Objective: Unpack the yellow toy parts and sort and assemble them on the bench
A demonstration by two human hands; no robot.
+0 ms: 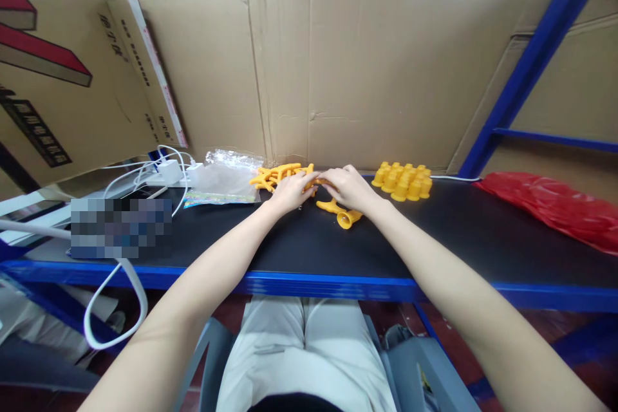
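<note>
My left hand (291, 192) and my right hand (348, 188) meet over the middle of the black shelf top. Between their fingertips is a yellow plastic piece (316, 184), pinched from both sides and mostly covered by the fingers. Behind and left of my left hand lies a pile of branched yellow plastic pieces (275, 174). Just below my right hand, a yellow cup-shaped part (346, 219) rests on its side with its opening toward me. A curved yellow piece (330, 206) lies beside it, and I cannot tell whether the two are joined.
Several yellow cups (404, 181) stand grouped at the right. A clear plastic bag (224, 177) lies left of the pile, near white chargers and cables (170, 171). A red plastic bag (550, 206) is at far right. Cardboard (362, 77) walls the back; a blue rail (328, 286) edges the front.
</note>
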